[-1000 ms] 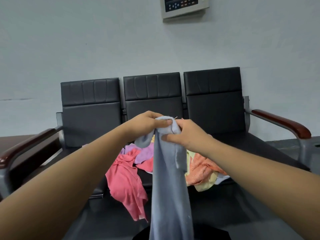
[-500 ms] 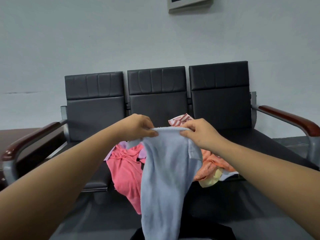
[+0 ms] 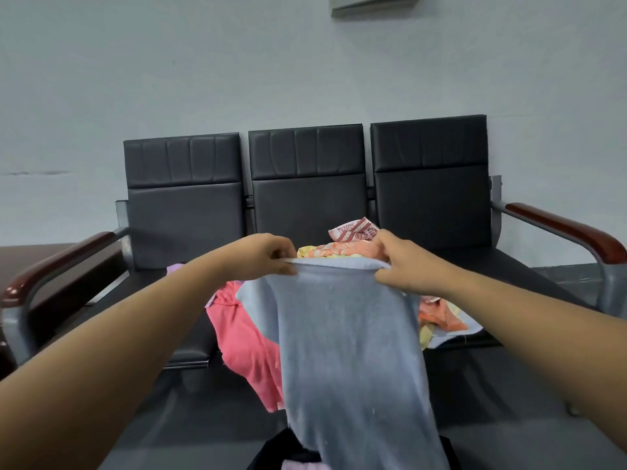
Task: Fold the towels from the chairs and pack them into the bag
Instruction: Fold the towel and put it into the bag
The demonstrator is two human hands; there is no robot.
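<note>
A light blue towel (image 3: 353,351) hangs in front of me, held up by its top edge. My left hand (image 3: 263,256) pinches the left end of that edge and my right hand (image 3: 403,262) pinches the right end. Behind it a pile of towels lies on the middle seat of the black chairs (image 3: 305,184): a pink towel (image 3: 244,340) drooping over the seat front, an orange patterned one (image 3: 342,249) and a red-and-white printed one (image 3: 354,230). The black bag (image 3: 285,452) sits at the bottom edge, partly hidden by the blue towel, with something pale pink inside.
The three-seat bench has wooden armrests at the left (image 3: 57,262) and the right (image 3: 570,232). A grey wall stands behind it, with a panel (image 3: 373,1) at the top. A dark wooden surface (image 3: 20,262) is at the far left.
My hands have moved apart along the towel's top edge, spreading the bunched blue towel out wide. The view has tilted down and closer to the chairs.
</note>
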